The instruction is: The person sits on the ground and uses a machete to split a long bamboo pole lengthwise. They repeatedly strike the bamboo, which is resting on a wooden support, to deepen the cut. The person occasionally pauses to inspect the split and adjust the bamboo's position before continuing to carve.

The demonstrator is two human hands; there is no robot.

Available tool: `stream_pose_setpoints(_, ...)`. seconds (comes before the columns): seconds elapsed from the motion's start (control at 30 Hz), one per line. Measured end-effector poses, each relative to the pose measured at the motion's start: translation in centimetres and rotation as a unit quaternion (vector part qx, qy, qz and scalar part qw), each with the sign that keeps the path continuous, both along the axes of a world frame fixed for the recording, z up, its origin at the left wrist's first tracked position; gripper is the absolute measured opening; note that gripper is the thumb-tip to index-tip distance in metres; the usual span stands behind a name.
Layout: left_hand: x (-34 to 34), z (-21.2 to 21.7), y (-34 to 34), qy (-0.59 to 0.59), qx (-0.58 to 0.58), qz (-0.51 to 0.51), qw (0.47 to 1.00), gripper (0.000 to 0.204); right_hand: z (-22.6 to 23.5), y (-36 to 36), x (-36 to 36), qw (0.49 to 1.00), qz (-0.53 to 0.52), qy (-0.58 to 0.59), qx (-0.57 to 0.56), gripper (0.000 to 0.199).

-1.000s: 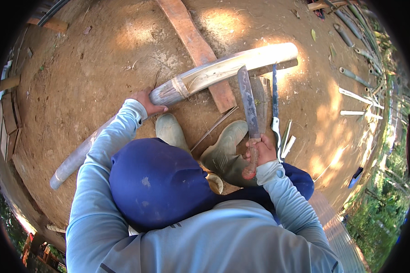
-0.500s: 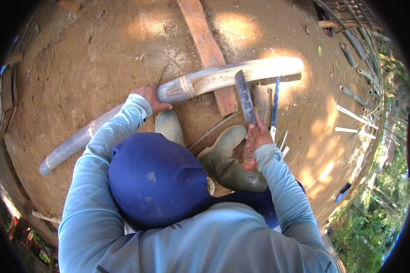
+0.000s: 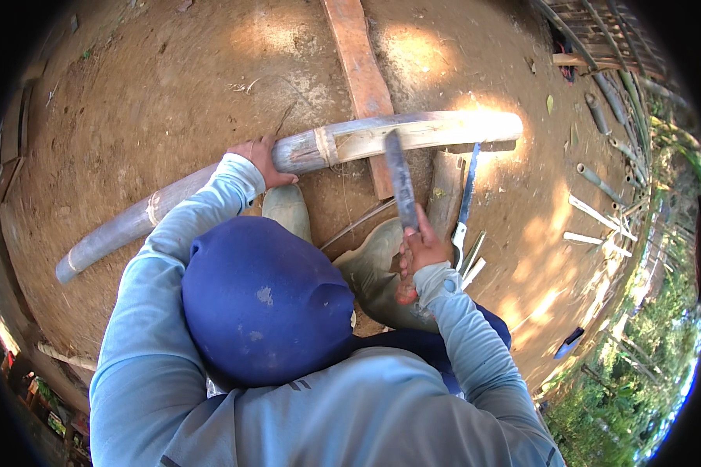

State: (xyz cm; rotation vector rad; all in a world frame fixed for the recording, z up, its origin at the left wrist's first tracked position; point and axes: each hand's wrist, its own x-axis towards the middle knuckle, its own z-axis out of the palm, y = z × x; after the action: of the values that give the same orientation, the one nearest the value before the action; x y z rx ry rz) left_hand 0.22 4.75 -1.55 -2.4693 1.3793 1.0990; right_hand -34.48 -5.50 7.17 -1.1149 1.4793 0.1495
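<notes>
A long, thick bamboo pole (image 3: 191, 193) lies slantwise in front of me. Its right part is cut open, showing the pale inside (image 3: 436, 132), and rests across a reddish wooden plank (image 3: 360, 66). My left hand (image 3: 261, 161) grips the pole just left of a ringed joint. In my right hand (image 3: 424, 245) is a machete (image 3: 401, 183), held by its reddish handle. The blade points away from me, its tip at the near edge of the opened part; whether it touches cannot be made out. My boots (image 3: 287, 210) stand on the near side of the pole.
A handsaw (image 3: 469, 191) with a pale handle lies right of my right hand, beside a short bamboo piece (image 3: 444, 191). Bamboo offcuts (image 3: 592, 175) and pale split strips (image 3: 592, 214) lie on the dirt at the right. A dark-handled blade (image 3: 570, 342) lies nearer, on the right.
My right hand and the machete have moved left, the blade tip shifting along the cut part toward the joint. My left hand keeps its hold on the pole. The view has shifted slightly.
</notes>
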Motion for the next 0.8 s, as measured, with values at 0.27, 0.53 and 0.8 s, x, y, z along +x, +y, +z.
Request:
stream_pose_setpoints(0.27,0.1,-0.1,0.0,0.008,-0.004,0.004,1.0,0.093,0.6,-0.1,0.3,0.999,0.052,0.002,0.015,0.062)
stream_pose_setpoints(0.53,0.2,-0.3,0.2,0.015,-0.008,0.003,1.0,0.093,0.8,0.8,0.8,0.998,0.047,-0.02,0.041,0.064)
stream_pose_setpoints(0.8,0.2,0.0,0.2,0.017,-0.01,0.01,1.0,0.091,0.8,1.5,1.7,0.998,0.025,-0.025,0.061,0.064)
